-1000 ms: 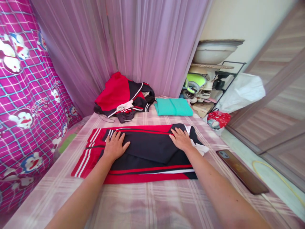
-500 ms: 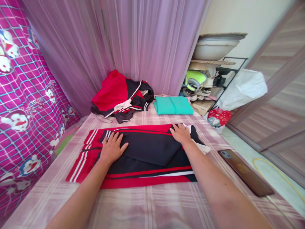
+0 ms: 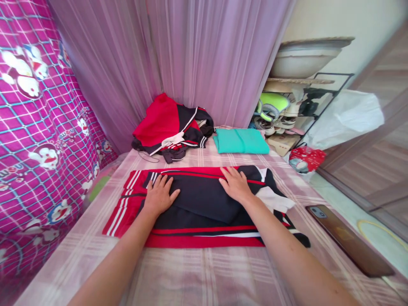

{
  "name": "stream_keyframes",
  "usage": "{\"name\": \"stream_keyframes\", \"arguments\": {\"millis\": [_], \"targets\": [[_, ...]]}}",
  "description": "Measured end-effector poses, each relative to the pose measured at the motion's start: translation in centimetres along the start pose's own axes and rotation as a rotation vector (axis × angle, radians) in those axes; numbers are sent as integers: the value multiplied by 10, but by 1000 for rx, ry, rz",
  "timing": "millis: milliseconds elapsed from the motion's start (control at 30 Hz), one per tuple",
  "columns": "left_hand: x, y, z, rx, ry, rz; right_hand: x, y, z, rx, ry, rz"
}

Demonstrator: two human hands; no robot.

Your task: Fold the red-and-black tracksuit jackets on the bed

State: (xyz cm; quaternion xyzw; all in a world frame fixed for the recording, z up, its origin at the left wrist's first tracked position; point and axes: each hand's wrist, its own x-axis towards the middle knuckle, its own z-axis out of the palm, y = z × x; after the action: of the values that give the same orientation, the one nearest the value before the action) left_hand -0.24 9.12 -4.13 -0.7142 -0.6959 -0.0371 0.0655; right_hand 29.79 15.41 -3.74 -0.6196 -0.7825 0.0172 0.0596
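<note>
A red and dark navy jacket (image 3: 204,199) with white stripes lies folded lengthwise on the plaid bedsheet (image 3: 197,276). Its striped red hem points left, and the white-lined collar end (image 3: 276,199) is at the right. My left hand (image 3: 160,196) rests flat, fingers spread, on a dark sleeve beside its striped cuff. Across the upper right part of the jacket lies my right hand (image 3: 236,183), palm down with the fingers apart. Neither hand grips the cloth.
Behind the jacket sit a heap of red and black clothes (image 3: 172,127) and a folded turquoise cloth (image 3: 242,141). A phone (image 3: 349,240) with a cable lies at the right edge. Purple curtains (image 3: 204,55) hang behind; a shoe rack (image 3: 314,102) stands back right.
My right hand has slid left along the jacket, closer to my left hand, uncovering more of the collar end. The camera view has shifted slightly left.
</note>
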Motion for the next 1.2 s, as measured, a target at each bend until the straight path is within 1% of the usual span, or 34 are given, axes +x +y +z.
{"name": "stream_keyframes", "arguments": {"millis": [33, 100, 200, 433, 533, 733, 1200], "targets": [[0, 0, 0, -4, 0, -1, -7, -7, 3, 8, -15, -33], [-1, 0, 0, -9, 5, -4, -18, -14, 9, 13, -35, -49], [-1, 1, 1, -8, 12, -4, -26, -14, 14, 16, -12, -31], [-2, 0, -1, -15, 10, -8, -28, -11, 15, 28, 63, -34], [-2, 0, -2, -9, 17, 0, -31, -8, 18, 42, 95, -55], [-3, 1, -3, -9, -1, 0, -34, 0, 25, 82, 202, -113], [-1, -1, -3, -20, -8, 1, -34, 1, 27, 100, 200, -104]]}}
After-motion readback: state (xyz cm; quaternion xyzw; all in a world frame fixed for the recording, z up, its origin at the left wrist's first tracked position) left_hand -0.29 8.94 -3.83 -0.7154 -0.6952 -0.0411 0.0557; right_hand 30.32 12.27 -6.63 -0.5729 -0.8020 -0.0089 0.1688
